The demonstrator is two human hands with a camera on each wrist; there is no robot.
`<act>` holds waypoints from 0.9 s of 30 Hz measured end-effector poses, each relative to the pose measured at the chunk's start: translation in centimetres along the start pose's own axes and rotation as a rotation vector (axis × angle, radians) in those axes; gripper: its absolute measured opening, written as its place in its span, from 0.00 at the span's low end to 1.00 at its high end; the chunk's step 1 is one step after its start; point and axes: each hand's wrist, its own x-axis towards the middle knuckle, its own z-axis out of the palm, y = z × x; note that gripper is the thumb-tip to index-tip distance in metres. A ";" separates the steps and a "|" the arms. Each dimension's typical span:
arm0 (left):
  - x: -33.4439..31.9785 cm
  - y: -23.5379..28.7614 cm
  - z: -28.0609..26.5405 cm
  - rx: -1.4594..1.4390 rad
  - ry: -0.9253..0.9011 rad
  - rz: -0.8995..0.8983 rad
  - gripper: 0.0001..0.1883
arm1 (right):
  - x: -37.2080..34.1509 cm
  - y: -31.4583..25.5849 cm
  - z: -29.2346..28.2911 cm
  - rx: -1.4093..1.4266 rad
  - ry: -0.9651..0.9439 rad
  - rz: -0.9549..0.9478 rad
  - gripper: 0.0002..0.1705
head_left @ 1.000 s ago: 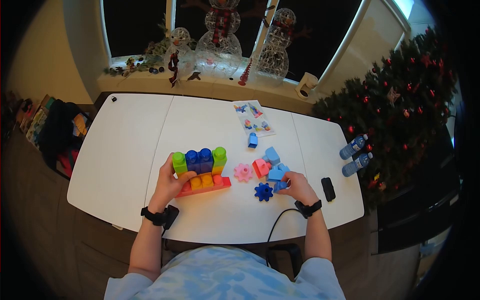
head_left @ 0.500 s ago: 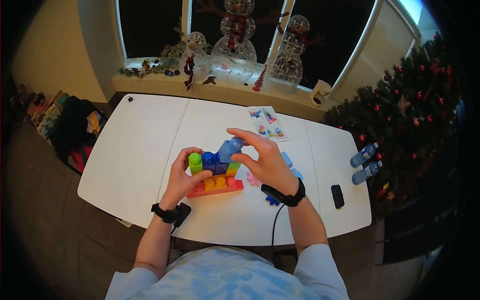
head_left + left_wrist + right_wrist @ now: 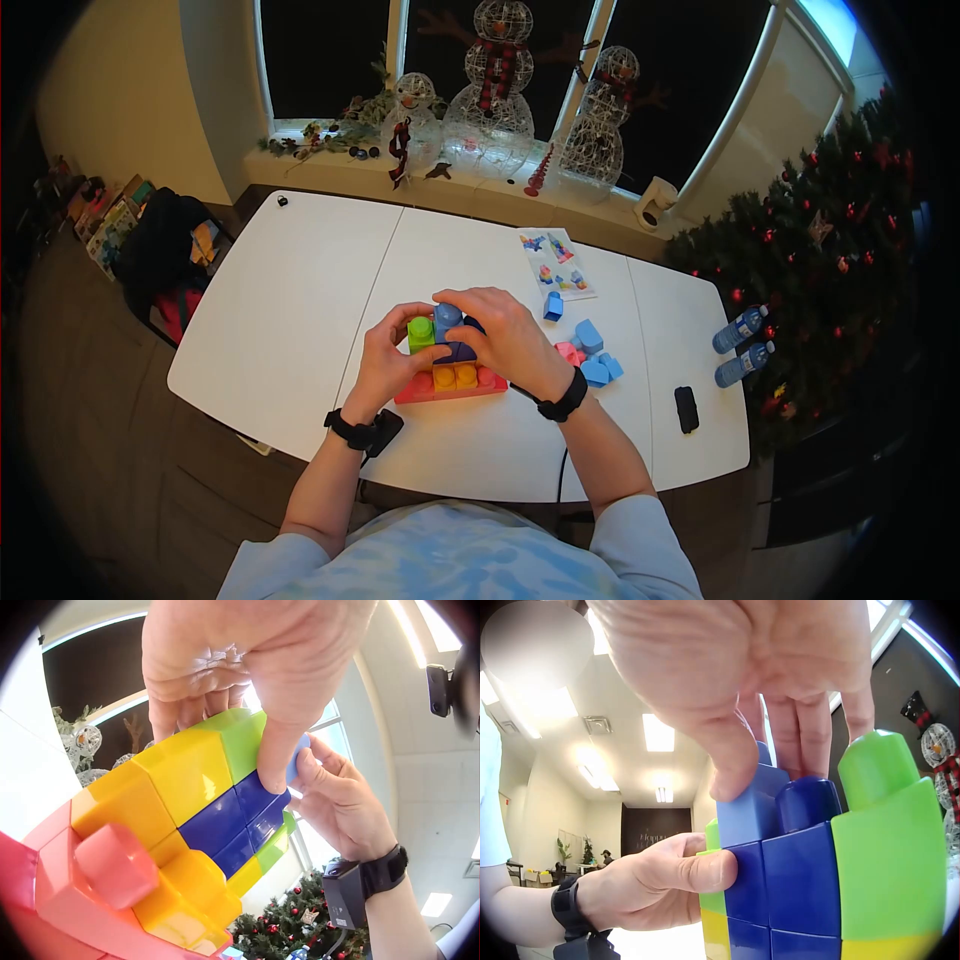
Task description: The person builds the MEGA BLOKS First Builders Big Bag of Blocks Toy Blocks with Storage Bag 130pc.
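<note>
A structure of stacked toy building blocks stands on the table, with a red base [image 3: 425, 393], yellow-orange rows [image 3: 191, 776], dark blue blocks [image 3: 802, 877] in the middle and green blocks [image 3: 892, 862] at either end. My left hand [image 3: 388, 362] grips its left end, thumb on the front of the dark blue blocks and fingers behind. Between the thumb and fingers of my right hand [image 3: 512, 345] is a light blue block [image 3: 742, 814]. That block sits over the left dark blue column, beside a bare dark blue stud [image 3: 808, 804].
Loose light blue blocks [image 3: 597, 372] and a pink block [image 3: 570, 353] lie to the right. Behind them are a single blue block [image 3: 553, 306] and a picture sheet [image 3: 558, 265]. A black case [image 3: 686, 410] and two water bottles [image 3: 742, 330] are at the right.
My right hand has picked up a light blue block from the loose group, carried it left and brought it down onto the structure. My left hand keeps its grip there.
</note>
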 end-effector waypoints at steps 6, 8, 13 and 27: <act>-0.1 0.6 0.3 0.054 -0.012 0.010 0.29 | 0.0 0.9 -2.1 0.255 0.024 0.113 0.35; 0.0 0.6 0.4 0.055 0.005 0.039 0.28 | 0.2 3.1 -4.0 0.275 0.195 0.247 0.33; 0.3 -0.1 0.4 0.138 0.022 0.043 0.24 | -1.7 16.2 -3.9 -0.084 0.258 0.622 0.26; 0.2 -0.3 0.3 0.189 0.040 0.059 0.22 | -4.5 24.7 2.3 -0.649 -0.076 0.844 0.25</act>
